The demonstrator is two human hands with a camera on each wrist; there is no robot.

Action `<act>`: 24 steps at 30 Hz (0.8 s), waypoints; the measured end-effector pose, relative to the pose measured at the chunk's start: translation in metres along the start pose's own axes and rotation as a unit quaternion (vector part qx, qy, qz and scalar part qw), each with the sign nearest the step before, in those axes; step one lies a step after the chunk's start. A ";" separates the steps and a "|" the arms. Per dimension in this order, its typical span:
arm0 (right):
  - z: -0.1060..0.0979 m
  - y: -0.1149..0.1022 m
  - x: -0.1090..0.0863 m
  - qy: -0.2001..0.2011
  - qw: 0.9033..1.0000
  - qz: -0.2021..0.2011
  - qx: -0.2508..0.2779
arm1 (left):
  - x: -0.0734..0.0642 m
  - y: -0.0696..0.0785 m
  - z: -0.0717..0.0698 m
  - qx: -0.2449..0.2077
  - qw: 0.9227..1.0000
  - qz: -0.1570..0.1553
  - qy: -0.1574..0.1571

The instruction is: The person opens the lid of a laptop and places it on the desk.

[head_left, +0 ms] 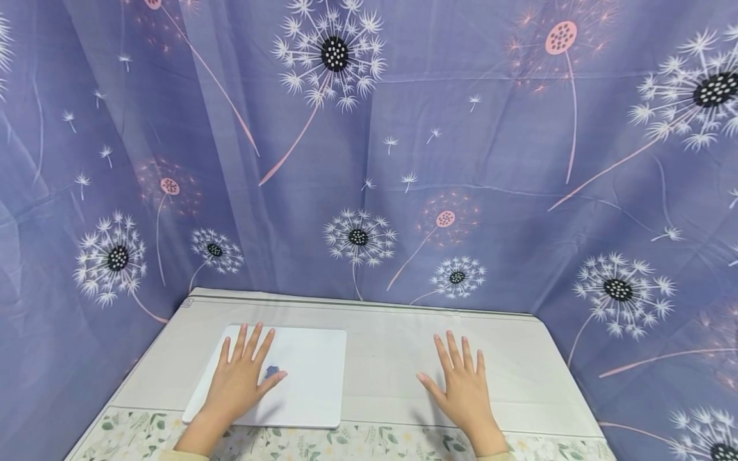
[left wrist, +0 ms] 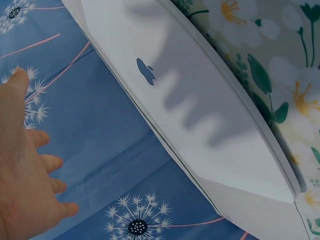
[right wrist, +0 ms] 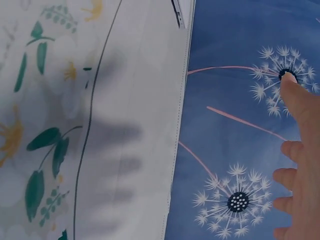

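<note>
A closed, pale silver laptop (head_left: 314, 378) lies flat at the left of the table, its dark blue apple-shaped logo partly covered by my left thumb in the head view. My left hand (head_left: 237, 379) is held over the laptop's left part, fingers straight and spread, holding nothing. In the left wrist view the hand's shadow falls across the laptop lid (left wrist: 107, 25), apart from the hand. To the right of the laptop, my right hand (head_left: 466, 389) hovers above the table with straight, spread fingers. Nothing is in it, and its shadow falls on the pale mat below.
A pale grey mat (head_left: 392, 358) covers the table, with a floral cloth (head_left: 311, 445) along the near edge. Purple curtains (head_left: 415, 147) with dandelion prints enclose the table at the back and both sides.
</note>
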State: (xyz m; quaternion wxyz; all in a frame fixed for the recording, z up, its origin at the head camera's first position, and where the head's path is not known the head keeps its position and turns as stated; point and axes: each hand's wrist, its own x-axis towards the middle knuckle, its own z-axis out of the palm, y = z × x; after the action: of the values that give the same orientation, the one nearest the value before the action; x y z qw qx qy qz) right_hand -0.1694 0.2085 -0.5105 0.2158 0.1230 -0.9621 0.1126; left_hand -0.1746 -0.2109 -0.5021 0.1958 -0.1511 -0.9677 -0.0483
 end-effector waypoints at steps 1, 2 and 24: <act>0.000 -0.001 0.001 0.000 1.000 -0.001 0.001 | 0.000 0.000 -0.001 -0.001 1.000 0.000 0.002; 0.000 -0.002 0.002 -0.001 1.000 -0.001 0.001 | 0.000 0.000 -0.001 -0.002 1.000 0.001 0.004; 0.002 -0.026 0.027 0.069 0.994 -0.036 0.075 | 0.009 -0.008 -0.006 -0.030 0.998 0.007 0.057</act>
State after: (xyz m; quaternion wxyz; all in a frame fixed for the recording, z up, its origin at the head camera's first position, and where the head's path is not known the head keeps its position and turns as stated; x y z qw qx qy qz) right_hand -0.1866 0.1782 -0.4954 0.2760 0.1652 -0.9286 0.1848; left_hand -0.1828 -0.2172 -0.4937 0.2468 -0.1603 -0.9520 -0.0844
